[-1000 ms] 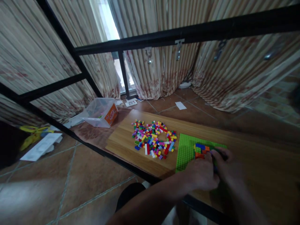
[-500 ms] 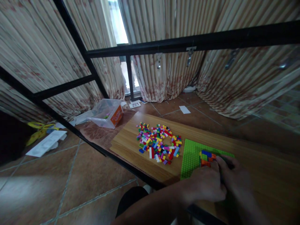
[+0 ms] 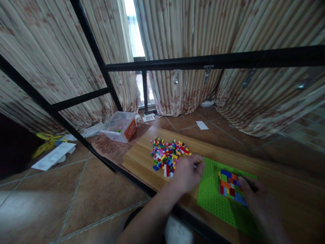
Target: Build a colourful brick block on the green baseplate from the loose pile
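My right hand (image 3: 259, 196) grips the right side of a flat block of multicoloured toy bricks (image 3: 230, 185), thumb on its top and fingers at the far edge. That brick block is over the green studded baseplate (image 3: 210, 193); whether it is fixed to the plate I cannot tell. My left hand (image 3: 188, 171) is over the right edge of the pile of loose toy bricks (image 3: 166, 154), beside the baseplate's left edge. Its fingers are curled together and slightly blurred, and what is between them, if anything, is too small to name.
The pile and baseplate lie on a wooden tabletop (image 3: 142, 145). A clear plastic box (image 3: 118, 127) with an orange label stands beyond the table's left end. Black metal bars (image 3: 165, 64) cross in front of striped curtains. Papers (image 3: 202, 125) lie on the tiled floor.
My left hand has moved left from the brick block to the edge of the loose pile, uncovering more of the block. My right hand stays on the block. The camera view has shifted slightly.
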Available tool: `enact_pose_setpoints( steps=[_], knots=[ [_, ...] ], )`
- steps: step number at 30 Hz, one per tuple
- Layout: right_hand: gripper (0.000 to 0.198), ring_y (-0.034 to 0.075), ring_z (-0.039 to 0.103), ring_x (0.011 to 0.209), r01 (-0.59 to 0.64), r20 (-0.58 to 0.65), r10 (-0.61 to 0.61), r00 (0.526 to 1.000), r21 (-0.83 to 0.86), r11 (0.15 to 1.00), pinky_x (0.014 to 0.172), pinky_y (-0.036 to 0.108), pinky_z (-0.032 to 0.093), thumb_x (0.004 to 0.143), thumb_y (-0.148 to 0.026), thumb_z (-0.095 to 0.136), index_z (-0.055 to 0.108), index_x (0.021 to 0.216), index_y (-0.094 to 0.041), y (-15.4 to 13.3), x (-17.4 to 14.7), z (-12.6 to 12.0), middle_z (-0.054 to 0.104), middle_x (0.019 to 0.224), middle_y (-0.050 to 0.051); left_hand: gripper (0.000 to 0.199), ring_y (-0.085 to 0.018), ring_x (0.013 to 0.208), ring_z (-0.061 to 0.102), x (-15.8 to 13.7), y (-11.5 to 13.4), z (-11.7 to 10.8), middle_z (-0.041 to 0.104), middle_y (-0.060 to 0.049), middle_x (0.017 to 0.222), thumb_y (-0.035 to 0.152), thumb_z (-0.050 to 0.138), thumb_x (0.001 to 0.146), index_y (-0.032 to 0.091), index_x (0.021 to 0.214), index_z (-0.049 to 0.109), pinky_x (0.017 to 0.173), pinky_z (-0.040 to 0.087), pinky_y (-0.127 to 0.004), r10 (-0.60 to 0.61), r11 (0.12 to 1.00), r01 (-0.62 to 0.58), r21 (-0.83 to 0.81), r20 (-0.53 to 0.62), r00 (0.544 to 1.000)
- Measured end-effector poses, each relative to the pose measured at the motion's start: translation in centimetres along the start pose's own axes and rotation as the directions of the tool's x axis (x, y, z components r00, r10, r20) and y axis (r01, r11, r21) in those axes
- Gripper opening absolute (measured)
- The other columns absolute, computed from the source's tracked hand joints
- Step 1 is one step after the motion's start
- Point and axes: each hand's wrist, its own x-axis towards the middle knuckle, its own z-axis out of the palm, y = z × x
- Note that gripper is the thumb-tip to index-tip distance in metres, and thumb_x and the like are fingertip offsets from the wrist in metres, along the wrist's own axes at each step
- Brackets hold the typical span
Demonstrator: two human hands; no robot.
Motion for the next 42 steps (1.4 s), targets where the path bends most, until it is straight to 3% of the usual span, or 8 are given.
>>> enact_pose_setpoints(
  steps=[4,8,20,29,32,35,39,42],
  knots=[
    [0.057,0.032,0.067,0.078,-0.022,0.0,0.022,1.0,-0.012,1.0,0.068,0.043,0.05,0.082,-0.06,0.042,0.071,0.108,-0.018,-0.1,0.0,-0.3,0.072,0.089,0.015,0.019,-0.015,0.073,0.061,0.2,-5.2,-8.2,0.071,-0.004,0.079,0.01,0.055,0.075,0.013,0.084,0.072,0.069,0.046,-0.023,-0.225,0.95,0.256,0.18,-0.174,0.959],
    [0.058,0.032,0.067,0.078,-0.007,0.002,0.007,1.0,-0.013,1.0,0.068,0.044,0.051,0.082,-0.061,0.041,0.07,0.109,-0.017,0.2,0.1,-0.4,0.072,0.089,0.015,0.027,-0.013,0.068,0.058,-1.4,-8.7,-12.2,0.071,-0.004,0.079,0.004,0.054,0.068,0.014,0.083,0.075,0.067,0.044,-0.022,-0.342,0.888,0.363,0.284,-0.12,0.932],
    [0.053,0.034,0.066,0.071,0.124,-0.075,-0.121,0.99,0.039,0.992,0.063,0.048,0.051,0.078,-0.063,0.048,0.071,0.099,-0.021,1.5,0.6,0.2,0.072,0.08,0.013,0.022,-0.013,0.067,0.057,-1.5,-10.4,-11.0,0.067,0.0,0.071,0.011,0.064,0.062,0.016,0.081,0.075,0.061,0.04,-0.02,-0.35,0.872,0.345,0.346,-0.051,0.935],
    [0.052,0.03,0.067,0.081,0.014,-0.093,0.0,0.996,0.146,0.989,0.074,0.043,0.05,0.079,-0.056,0.046,0.071,0.102,-0.016,-1.0,-0.7,-1.2,0.073,0.09,0.015,0.015,-0.015,0.064,0.057,-1.4,-8.5,-11.3,0.068,-0.003,0.069,0.022,0.056,0.077,0.015,0.077,0.07,0.061,0.039,-0.023,-0.287,0.913,0.297,0.279,-0.077,0.955],
    [0.053,0.029,0.067,0.08,-0.013,-0.179,0.06,0.982,0.254,0.967,0.075,0.041,0.049,0.082,-0.053,0.042,0.07,0.101,-0.013,-1.4,-0.9,-1.8,0.072,0.089,0.017,0.021,-0.015,0.067,0.057,-0.7,-6.1,-9.8,0.066,-0.002,0.071,0.03,0.058,0.079,0.014,0.087,0.069,0.062,0.042,-0.023,-0.21,0.969,0.223,0.11,-0.118,0.97],
    [0.051,0.026,0.067,0.079,0.052,-0.273,0.079,0.959,0.445,0.894,0.074,0.039,0.049,0.084,-0.053,0.044,0.069,0.101,-0.013,-1.4,-1.0,-2.1,0.073,0.087,0.015,0.026,-0.013,0.064,0.056,-0.2,-2.7,-5.5,0.065,0.0,0.073,0.035,0.061,0.079,0.015,0.093,0.068,0.059,0.043,-0.021,-0.201,0.963,0.193,-0.189,-0.023,0.979],
    [0.039,0.022,0.067,0.075,0.159,-0.321,0.056,0.946,0.605,0.78,0.07,0.036,0.051,0.082,-0.05,0.053,0.07,0.093,-0.017,-1.9,-1.6,-2.6,0.073,0.086,0.01,0.031,-0.011,0.059,0.057,-0.3,1.4,2.2,0.064,0.0,0.069,0.034,0.066,0.076,0.014,0.1,0.071,0.058,0.047,-0.022,-0.242,0.833,0.285,-0.475,0.15,0.959],
    [0.03,0.02,0.066,0.072,0.193,-0.287,0.009,0.958,0.668,0.718,0.071,0.036,0.052,0.08,-0.046,0.058,0.071,0.089,-0.02,-2.5,-2.2,-3.0,0.073,0.085,0.007,0.031,-0.009,0.054,0.057,-0.3,3.0,6.1,0.062,0.001,0.063,0.03,0.067,0.076,0.012,0.101,0.072,0.056,0.046,-0.021,-0.309,0.696,0.389,-0.604,0.236,0.921]
  ],
)
